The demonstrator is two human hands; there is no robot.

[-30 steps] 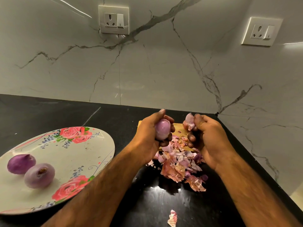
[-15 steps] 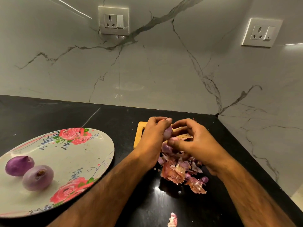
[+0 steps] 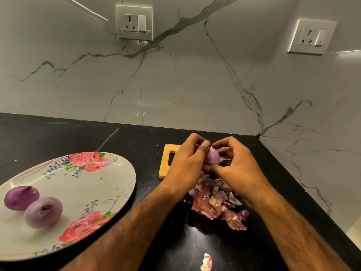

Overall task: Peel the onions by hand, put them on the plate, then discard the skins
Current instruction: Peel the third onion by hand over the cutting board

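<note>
A small purple onion [image 3: 213, 157] is held above the counter between both hands. My left hand [image 3: 185, 165] grips it from the left with fingers curled over its top. My right hand [image 3: 236, 167] wraps it from the right, thumb pressed low on the onion. Directly beneath lies a heap of pink and brown onion skins [image 3: 214, 202]. Two peeled onions, a darker one [image 3: 20, 197] and a paler one [image 3: 43, 212], sit on the left part of a floral plate [image 3: 82, 192].
A wooden cutting board [image 3: 168, 160] lies behind the hands, mostly hidden. One stray skin piece [image 3: 206, 262] rests on the black counter [image 3: 58, 137] near the front. Marble walls meet in a corner at the right, with two wall sockets [image 3: 134, 22] [image 3: 312, 36].
My right hand let fall the skin piece it held and came back to the onion. Both hands now close round the onion, slightly higher above the skin heap.
</note>
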